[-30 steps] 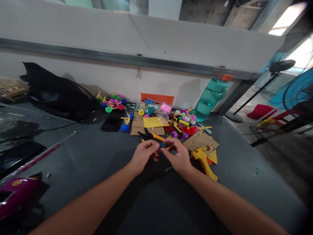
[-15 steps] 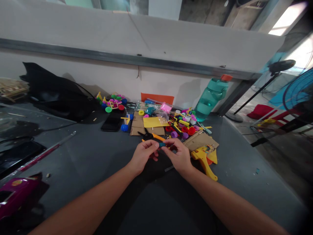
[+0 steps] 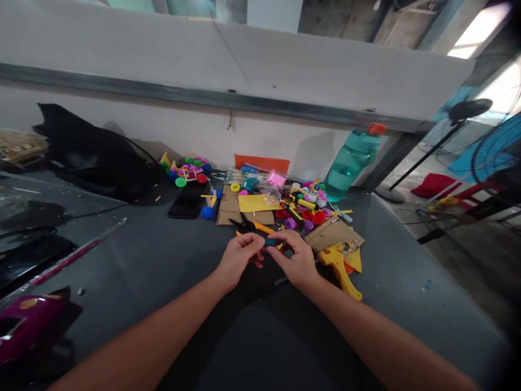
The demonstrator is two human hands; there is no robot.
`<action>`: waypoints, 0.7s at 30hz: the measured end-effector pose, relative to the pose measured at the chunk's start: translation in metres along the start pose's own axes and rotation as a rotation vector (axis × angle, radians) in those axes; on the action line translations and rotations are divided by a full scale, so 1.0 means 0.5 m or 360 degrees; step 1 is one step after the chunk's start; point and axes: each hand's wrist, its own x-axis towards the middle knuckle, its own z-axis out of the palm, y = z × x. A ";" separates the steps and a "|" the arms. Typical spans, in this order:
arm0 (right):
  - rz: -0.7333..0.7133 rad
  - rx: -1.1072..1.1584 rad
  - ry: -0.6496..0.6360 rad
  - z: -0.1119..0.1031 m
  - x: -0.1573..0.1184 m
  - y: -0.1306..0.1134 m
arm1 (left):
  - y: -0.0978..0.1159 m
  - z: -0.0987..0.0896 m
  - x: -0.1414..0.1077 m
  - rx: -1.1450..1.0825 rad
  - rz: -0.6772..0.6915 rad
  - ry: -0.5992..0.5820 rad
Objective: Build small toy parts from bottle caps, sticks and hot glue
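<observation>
A small dark teal piece (image 3: pixel 269 242) is pinched between the fingertips of both hands above the grey table. My left hand (image 3: pixel 241 257) grips its left end, thumb against the fingers. On the other side, my right hand (image 3: pixel 296 258) holds the right end between thumb and index finger. Just behind the hands lie pliers (image 3: pixel 262 227) with orange handles, partly hidden by my fingers. Cardboard (image 3: pixel 226 209) with a yellow sheet (image 3: pixel 258 203) on it is beyond them. To the right of my right hand rests a yellow glue gun (image 3: pixel 340 269).
Red caps (image 3: pixel 318 218) and other colourful small parts crowd the back middle. A teal bottle (image 3: pixel 350 163) stands behind them. Further left are a phone (image 3: pixel 185 203), a black bag (image 3: pixel 93 155) and a magenta tool (image 3: pixel 30 323).
The fingers of my right hand have shifted slightly on the teal piece, and a bit more of it shows. My left hand has barely moved.
</observation>
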 end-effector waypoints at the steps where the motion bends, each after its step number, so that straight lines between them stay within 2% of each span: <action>1: -0.0004 -0.0003 0.0006 0.000 0.000 0.000 | 0.000 0.000 0.000 -0.0005 0.0007 0.0000; 13: -0.0039 -0.0062 -0.0017 -0.001 0.000 -0.003 | -0.001 0.001 -0.001 0.0110 0.0012 -0.0050; 21: -0.0038 -0.0040 0.0007 -0.002 0.001 0.000 | 0.001 0.001 -0.001 0.0060 0.0012 -0.0010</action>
